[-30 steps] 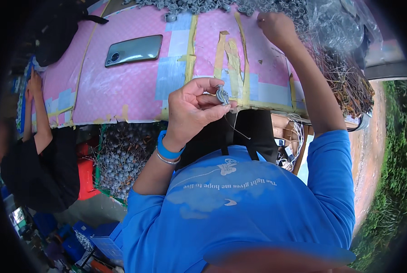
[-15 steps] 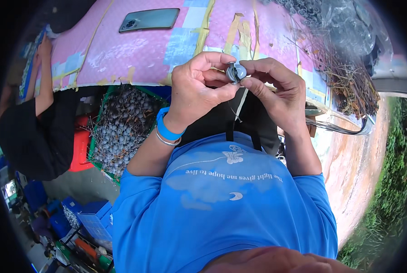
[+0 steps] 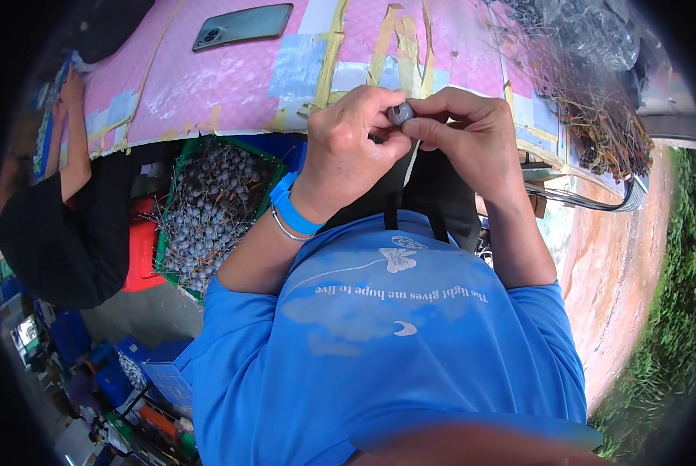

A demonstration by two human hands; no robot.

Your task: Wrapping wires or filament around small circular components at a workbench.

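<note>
My left hand and my right hand meet just off the table's near edge. Between their fingertips is a small round grey part, ball-like, with a dark gap on one side. The left thumb and fingers close on its left side. From the right, my right thumb and index finger pinch it. Its underside is hidden. Below my left forearm, a green crate holds many similar grey balls on thin stems.
A phone lies on the pink taped table. Clear plastic and a heap of thin brown strands are at right. Another person's arm reaches in at left, near a red stool. Cables hang at the right edge.
The grey part has turned between my fingers; its open side and inner gap show less now. My left hand has rolled over, showing more of its back. The view has shifted slightly.
</note>
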